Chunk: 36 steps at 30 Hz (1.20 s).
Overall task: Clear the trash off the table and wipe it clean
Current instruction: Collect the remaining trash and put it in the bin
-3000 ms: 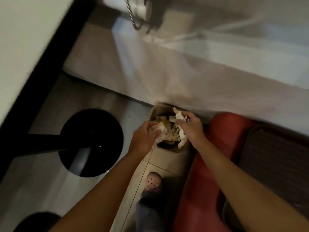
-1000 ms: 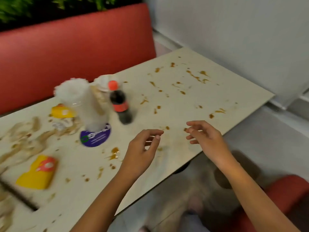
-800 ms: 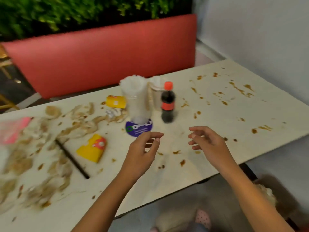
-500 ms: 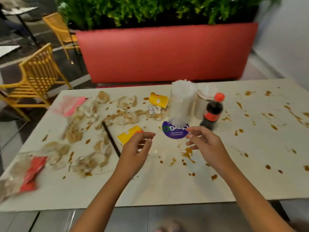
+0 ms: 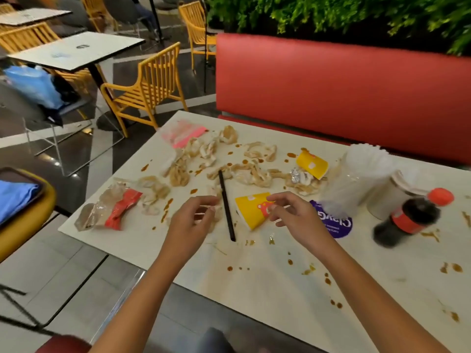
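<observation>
Two empty hands hang over a very messy counter.
The left hand point(image 5: 190, 220) and the right hand point(image 5: 297, 220) are both above the middle of the counter point(image 5: 267, 289), fingers loosely bent, holding nothing. A black stick point(image 5: 226, 207) lies between them. A yellow paper box point(image 5: 251, 208) lies just beside the right hand's fingertips point(image 5: 271, 206). Crumpled brown-stained tissues point(image 5: 251, 174) are spread from the middle to the far left corner, where a pink bag point(image 5: 183, 132) sits. A red wrapper point(image 5: 122, 208) lies by the left edge. A cola bottle point(image 5: 407, 219) stands toward the right edge. Brown sauce spots point(image 5: 308, 270) dot the near side.
</observation>
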Each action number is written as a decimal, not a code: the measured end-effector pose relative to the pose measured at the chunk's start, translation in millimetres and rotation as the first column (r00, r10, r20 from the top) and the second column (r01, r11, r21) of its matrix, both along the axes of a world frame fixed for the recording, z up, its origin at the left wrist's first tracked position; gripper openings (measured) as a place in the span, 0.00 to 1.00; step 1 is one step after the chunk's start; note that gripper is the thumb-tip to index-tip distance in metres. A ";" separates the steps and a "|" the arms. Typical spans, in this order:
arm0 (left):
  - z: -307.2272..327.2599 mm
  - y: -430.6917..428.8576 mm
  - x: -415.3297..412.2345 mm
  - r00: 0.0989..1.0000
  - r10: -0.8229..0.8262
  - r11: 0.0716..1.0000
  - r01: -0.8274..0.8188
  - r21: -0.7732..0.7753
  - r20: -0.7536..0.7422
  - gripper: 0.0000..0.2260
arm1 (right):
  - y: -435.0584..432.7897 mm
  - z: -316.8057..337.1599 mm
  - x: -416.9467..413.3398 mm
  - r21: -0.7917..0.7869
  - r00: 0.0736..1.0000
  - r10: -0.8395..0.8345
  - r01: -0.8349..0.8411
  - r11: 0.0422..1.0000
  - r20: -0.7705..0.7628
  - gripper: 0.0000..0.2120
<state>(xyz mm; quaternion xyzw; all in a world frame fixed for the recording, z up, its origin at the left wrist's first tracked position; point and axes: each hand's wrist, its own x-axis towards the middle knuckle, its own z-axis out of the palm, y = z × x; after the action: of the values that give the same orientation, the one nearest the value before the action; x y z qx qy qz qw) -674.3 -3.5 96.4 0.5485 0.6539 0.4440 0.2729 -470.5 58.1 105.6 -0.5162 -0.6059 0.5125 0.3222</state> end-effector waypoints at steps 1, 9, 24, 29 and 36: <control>-3.2 -0.6 -8.3 1.000 0.019 1.000 -0.019 -0.005 -0.008 0.08 | 3.0 -2.1 -7.3 -0.003 1.000 0.010 -0.010 1.000 0.009 0.11; -42.2 18.7 -82.0 0.981 -0.031 0.991 0.005 -0.131 -0.194 0.10 | 26.5 -15.1 -64.8 -0.073 1.000 -0.010 0.012 0.997 0.020 0.09; -116.4 51.7 -130.5 0.491 -0.426 0.891 0.373 -0.259 -0.759 0.24 | 37.0 -45.8 -127.7 -0.112 0.981 -0.140 0.155 0.981 0.134 0.11; -115.2 47.5 -152.0 0.544 -0.397 0.908 0.352 -0.229 -0.739 0.21 | 45.0 -52.0 -147.8 -0.059 0.965 -0.103 0.121 0.991 0.240 0.10; -103.6 50.0 -174.6 0.684 -0.395 0.914 0.363 -0.184 -0.613 0.24 | 59.8 -70.5 -182.0 -0.076 0.757 0.225 -0.227 0.971 0.613 0.30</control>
<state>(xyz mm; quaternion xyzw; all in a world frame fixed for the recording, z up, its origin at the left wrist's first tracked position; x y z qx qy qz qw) -848.9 46.6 -7.2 0.7825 0.5899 0.1489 0.1329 -652.5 117.9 35.0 -0.5779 -0.7362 0.3496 0.0430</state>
